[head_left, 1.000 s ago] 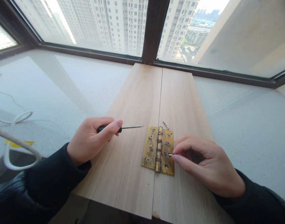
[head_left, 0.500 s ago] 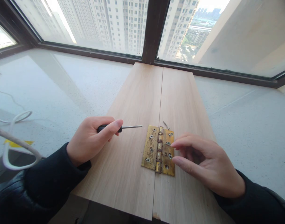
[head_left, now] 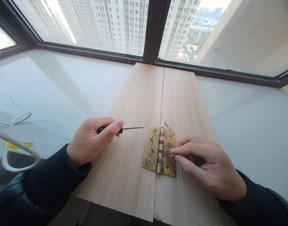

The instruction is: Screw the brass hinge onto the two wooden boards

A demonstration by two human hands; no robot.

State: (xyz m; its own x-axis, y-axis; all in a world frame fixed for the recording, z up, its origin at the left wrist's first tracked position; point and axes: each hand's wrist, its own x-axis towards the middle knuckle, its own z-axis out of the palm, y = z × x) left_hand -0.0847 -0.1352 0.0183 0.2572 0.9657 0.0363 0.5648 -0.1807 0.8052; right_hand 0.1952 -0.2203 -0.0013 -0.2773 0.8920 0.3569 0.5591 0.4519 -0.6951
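A worn brass hinge point(head_left: 160, 150) lies open across the seam between two pale wooden boards. Screws with cross heads sit in most of its holes; the lowest hole on the right leaf holds none. My right hand point(head_left: 205, 166) pinches a small screw point(head_left: 172, 155) between thumb and fingertips, over a hole of the right leaf. My left hand point(head_left: 94, 139) is closed round the black handle of a screwdriver point(head_left: 132, 127), whose metal tip points right, just short of the hinge's upper left corner. Beyond the hinge, a loose screw point(head_left: 167, 126) lies on the right board.
The left board point(head_left: 134, 103) and right board point(head_left: 181, 100) rest on a white speckled sill point(head_left: 87, 84) below a dark window frame point(head_left: 151, 37). A white cable point(head_left: 16, 169) loops at the left, near a yellow patch point(head_left: 21, 145).
My right thumb and fingers have closed on a screw at the hinge's right leaf, where it sat in a hole before. My left hand and the screwdriver have hardly moved.
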